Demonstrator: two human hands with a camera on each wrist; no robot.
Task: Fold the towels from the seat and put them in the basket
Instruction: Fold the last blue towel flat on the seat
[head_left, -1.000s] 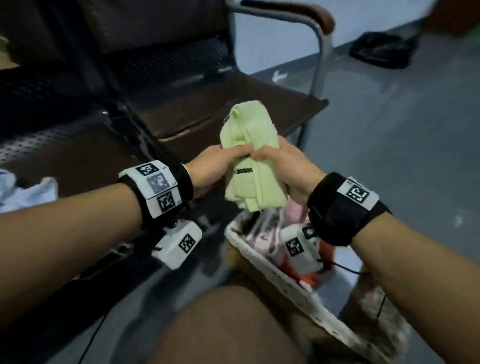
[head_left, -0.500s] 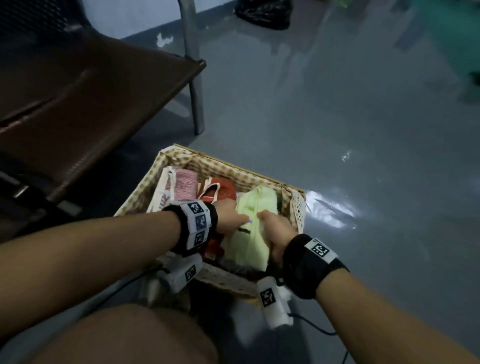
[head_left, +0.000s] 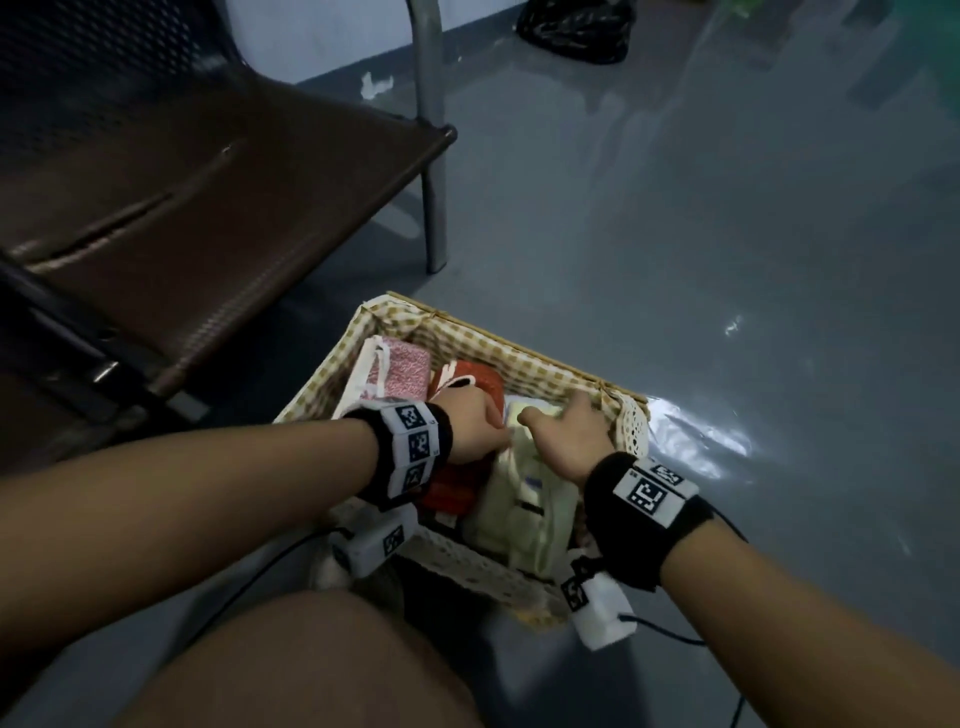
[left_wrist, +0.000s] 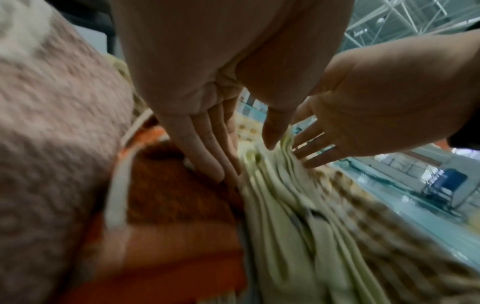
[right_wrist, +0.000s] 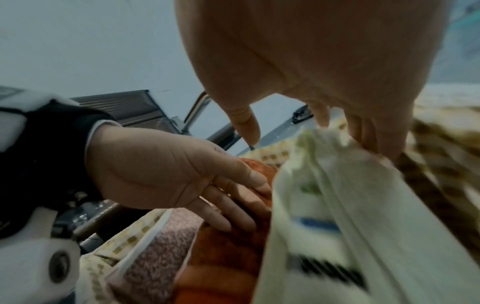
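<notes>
Both hands flat against green towel inside basket

Black wristbands with white coded tags, white cabled cameras beneath.

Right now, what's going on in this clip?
A person is tucking a folded pale green towel into a lined wicker basket on the floor beside a dark seat. The left hand presses with straight fingers between the green towel and an orange towel next to it, and the right hand rests open on the green towel's far side. A pink towel already stands in the basket too.
</notes>
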